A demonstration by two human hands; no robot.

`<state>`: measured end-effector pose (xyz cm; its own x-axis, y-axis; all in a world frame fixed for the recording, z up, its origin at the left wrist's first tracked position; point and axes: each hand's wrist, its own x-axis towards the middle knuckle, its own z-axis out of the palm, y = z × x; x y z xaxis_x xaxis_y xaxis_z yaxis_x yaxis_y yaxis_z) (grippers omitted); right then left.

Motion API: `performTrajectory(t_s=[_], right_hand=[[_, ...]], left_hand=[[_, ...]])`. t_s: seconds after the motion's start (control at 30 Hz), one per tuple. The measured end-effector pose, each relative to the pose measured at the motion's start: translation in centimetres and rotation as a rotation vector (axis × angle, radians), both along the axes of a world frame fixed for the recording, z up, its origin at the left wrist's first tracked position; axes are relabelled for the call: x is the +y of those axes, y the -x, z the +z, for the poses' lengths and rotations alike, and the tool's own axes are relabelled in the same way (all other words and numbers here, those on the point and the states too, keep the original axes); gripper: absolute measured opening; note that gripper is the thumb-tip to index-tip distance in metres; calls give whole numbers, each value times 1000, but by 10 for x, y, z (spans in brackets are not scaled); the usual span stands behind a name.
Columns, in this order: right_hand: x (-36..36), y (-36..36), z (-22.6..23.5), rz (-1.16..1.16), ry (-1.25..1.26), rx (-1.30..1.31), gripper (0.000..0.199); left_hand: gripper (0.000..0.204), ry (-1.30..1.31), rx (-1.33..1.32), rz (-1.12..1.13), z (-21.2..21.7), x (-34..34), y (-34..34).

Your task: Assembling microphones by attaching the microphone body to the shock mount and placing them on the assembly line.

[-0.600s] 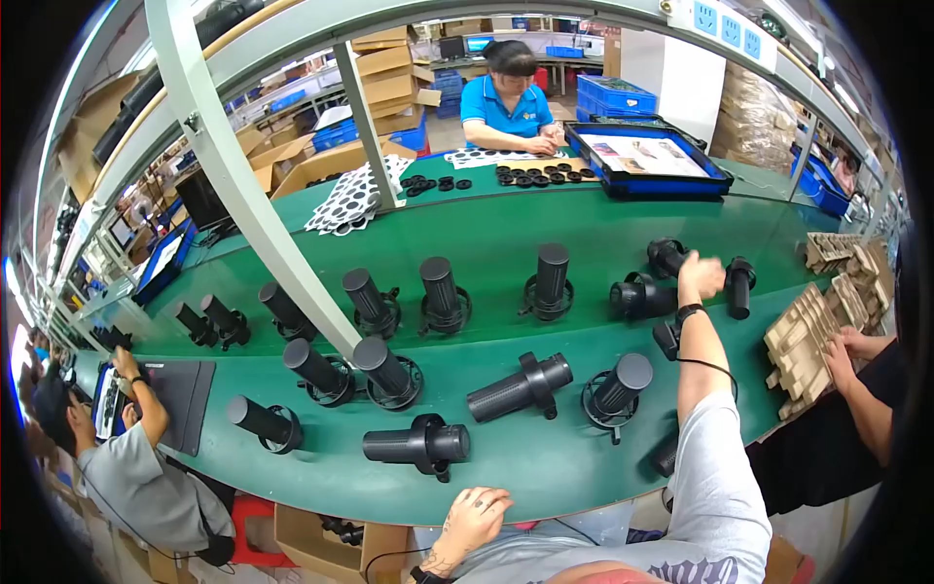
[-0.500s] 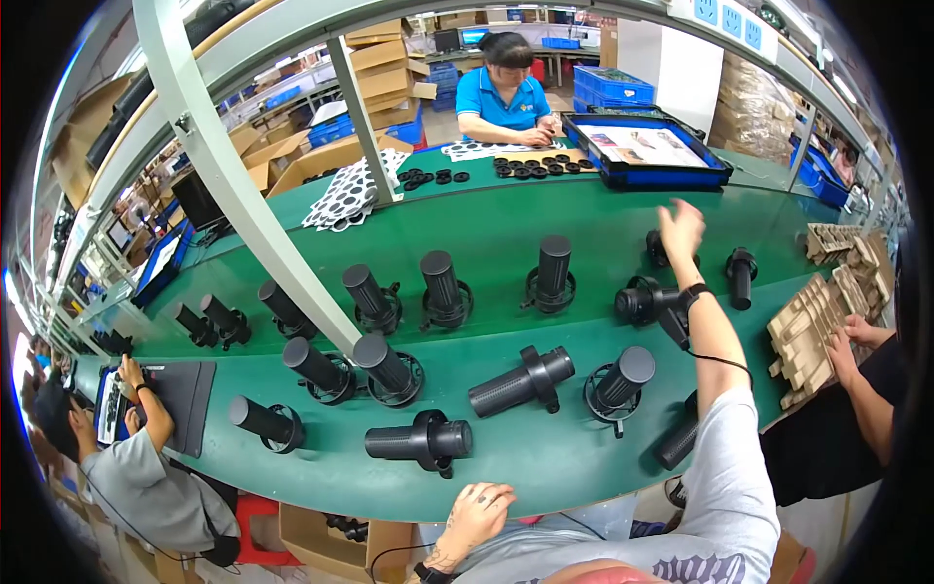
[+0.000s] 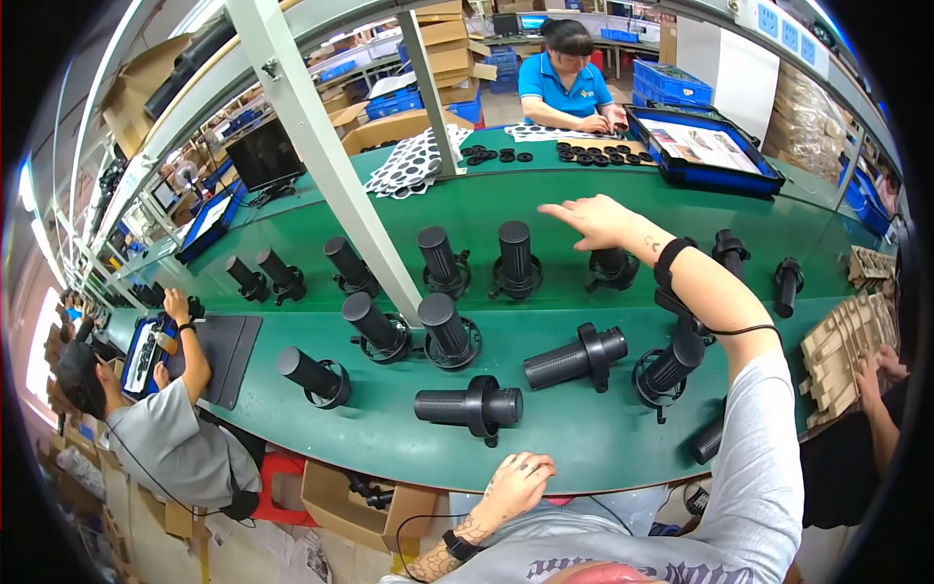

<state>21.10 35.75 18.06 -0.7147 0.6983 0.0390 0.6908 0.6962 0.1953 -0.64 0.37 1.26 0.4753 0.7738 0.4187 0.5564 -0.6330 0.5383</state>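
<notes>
My right hand [image 3: 601, 222] reaches out over the far part of the green table [image 3: 409, 477], index finger stretched to the left, with nothing visible in it. Below it stands a black cylinder with a ring-shaped base [image 3: 613, 268], partly covered by the hand and wrist. My left hand [image 3: 520, 482] rests at the near table edge, its fingers loosely bent and holding nothing that I can see. Nearest to it lies a black ribbed cylinder with a collar [image 3: 469, 407]. Another such cylinder [image 3: 576, 356] lies farther right. Several more stand upright, among them one beside my right forearm [image 3: 673, 365].
A white metal post [image 3: 331, 156] rises from the table. Across it, a co-worker in blue [image 3: 566, 86] handles small parts by a blue-black tray [image 3: 705, 183]. Another co-worker [image 3: 185, 428] sits at left. Brown moulded trays [image 3: 851, 355] are at right, near another person's hands.
My right hand has swung left, from over the right-hand cylinders to above the middle of the back row. The view has shifted; my left hand stays by the table edge.
</notes>
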Motion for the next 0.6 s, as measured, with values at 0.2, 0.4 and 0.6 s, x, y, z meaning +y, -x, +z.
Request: performTrajectory(t_s=[0.2,0.4,0.6], right_hand=[[-1,71,8,175,184,155,91],[-18,71,13,38,190,141,64],[-108,11,116,178,103,694,67]], left_hand=[[19,30,20,-5,3,-3,3],[20,13,-60,-153,-5,6,12],[28,288,-658,149,63,26,20]])
